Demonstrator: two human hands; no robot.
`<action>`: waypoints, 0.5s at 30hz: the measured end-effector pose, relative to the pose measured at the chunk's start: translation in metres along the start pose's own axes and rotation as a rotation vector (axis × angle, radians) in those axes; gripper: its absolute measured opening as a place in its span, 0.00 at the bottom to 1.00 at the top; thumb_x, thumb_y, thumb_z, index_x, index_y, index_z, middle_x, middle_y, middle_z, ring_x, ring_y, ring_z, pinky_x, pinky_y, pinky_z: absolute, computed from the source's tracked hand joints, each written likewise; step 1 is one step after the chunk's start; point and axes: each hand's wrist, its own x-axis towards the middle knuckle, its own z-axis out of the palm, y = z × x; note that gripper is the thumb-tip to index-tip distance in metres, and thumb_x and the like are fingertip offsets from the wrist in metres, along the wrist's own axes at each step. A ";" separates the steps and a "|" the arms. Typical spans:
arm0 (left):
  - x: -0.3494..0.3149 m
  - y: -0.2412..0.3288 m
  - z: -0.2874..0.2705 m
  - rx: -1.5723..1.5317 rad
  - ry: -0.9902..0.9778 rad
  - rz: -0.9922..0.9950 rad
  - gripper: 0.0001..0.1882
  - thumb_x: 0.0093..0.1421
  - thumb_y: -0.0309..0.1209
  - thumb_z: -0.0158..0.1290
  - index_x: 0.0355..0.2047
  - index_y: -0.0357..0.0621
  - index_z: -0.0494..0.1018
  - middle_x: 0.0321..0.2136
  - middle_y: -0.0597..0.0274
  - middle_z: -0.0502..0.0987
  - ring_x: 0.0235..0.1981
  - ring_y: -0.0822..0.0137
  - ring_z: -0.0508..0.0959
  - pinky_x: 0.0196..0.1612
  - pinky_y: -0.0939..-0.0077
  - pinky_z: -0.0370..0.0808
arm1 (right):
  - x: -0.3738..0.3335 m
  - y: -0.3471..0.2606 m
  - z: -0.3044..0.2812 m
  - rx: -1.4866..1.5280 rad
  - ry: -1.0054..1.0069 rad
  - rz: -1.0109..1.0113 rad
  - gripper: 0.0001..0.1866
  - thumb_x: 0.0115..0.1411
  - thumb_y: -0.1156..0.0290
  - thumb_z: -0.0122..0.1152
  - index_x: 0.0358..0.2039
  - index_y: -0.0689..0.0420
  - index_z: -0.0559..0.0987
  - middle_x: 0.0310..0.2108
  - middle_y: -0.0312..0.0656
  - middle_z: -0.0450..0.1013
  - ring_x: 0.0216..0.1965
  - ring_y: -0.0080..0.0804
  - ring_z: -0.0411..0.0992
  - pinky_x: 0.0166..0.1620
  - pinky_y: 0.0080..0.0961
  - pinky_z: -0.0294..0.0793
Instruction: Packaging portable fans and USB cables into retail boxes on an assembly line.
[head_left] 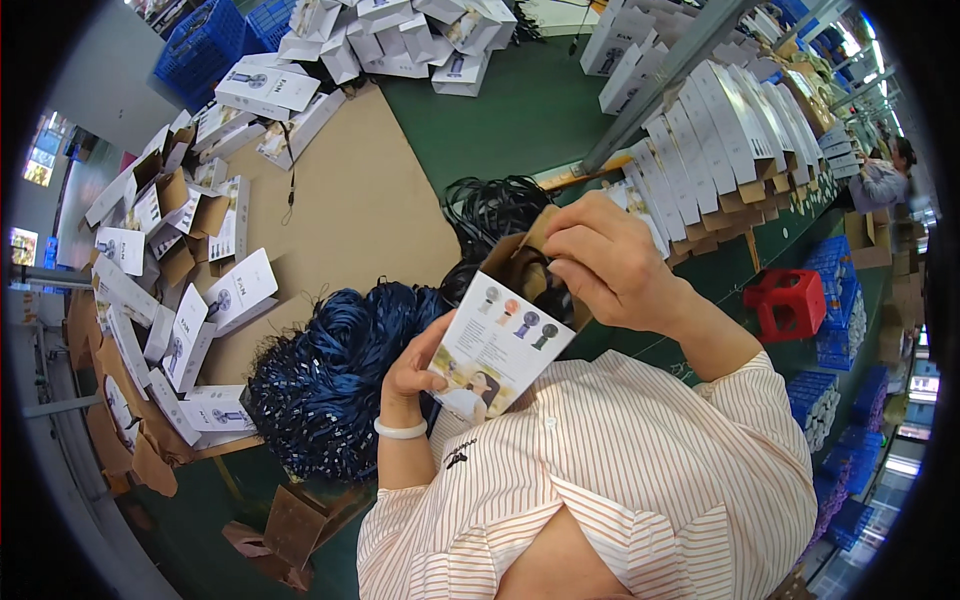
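My left hand [418, 365] grips the lower left side of a small white carton [495, 345], its thumb across the printed face showing several handheld fans. The carton is tilted, its brown inside [505, 262] open at the top. Something dark and glossy [553, 292] shows in the opening; its kind I cannot make out. Over that mouth bends my right hand [610, 262], fingers curled and pressed together beside the raised flap. Whatever lies between those fingertips is hidden. A big bundle of shiny dark blue straps [345, 375] is beside my left hand, with black straps [495, 210] beyond the carton.
Opened fan cartons [185, 340] crowd the left side of the brown tabletop [340, 190]. More cartons are heaped [400, 40] at the back. Right of me stand rows of white cartons [700, 150], a metal post [660, 85] and a red stool [787, 303]. Another person [880, 180] sits far right.
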 end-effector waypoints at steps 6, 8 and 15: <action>0.000 0.005 0.007 0.149 -0.030 -0.004 0.50 0.30 0.33 0.60 0.57 0.33 0.54 0.54 0.51 0.62 0.56 0.60 0.61 0.59 0.69 0.51 | -0.017 0.001 -0.003 -0.207 -0.271 -0.003 0.07 0.44 0.71 0.60 0.22 0.60 0.72 0.24 0.42 0.65 0.25 0.38 0.64 0.28 0.33 0.64; 0.003 0.007 0.012 0.192 -0.003 -0.003 0.49 0.30 0.33 0.60 0.56 0.34 0.55 0.54 0.51 0.62 0.57 0.60 0.61 0.59 0.68 0.51 | -0.015 0.010 -0.014 -0.225 -0.173 0.020 0.08 0.45 0.69 0.60 0.23 0.59 0.73 0.24 0.43 0.66 0.27 0.40 0.65 0.29 0.32 0.65; 0.004 0.006 0.015 0.202 0.036 0.096 0.47 0.32 0.33 0.58 0.56 0.35 0.56 0.53 0.51 0.63 0.56 0.60 0.61 0.58 0.69 0.52 | -0.024 0.018 -0.044 -0.080 -0.341 0.185 0.15 0.44 0.66 0.61 0.31 0.60 0.73 0.26 0.45 0.68 0.31 0.41 0.67 0.33 0.32 0.65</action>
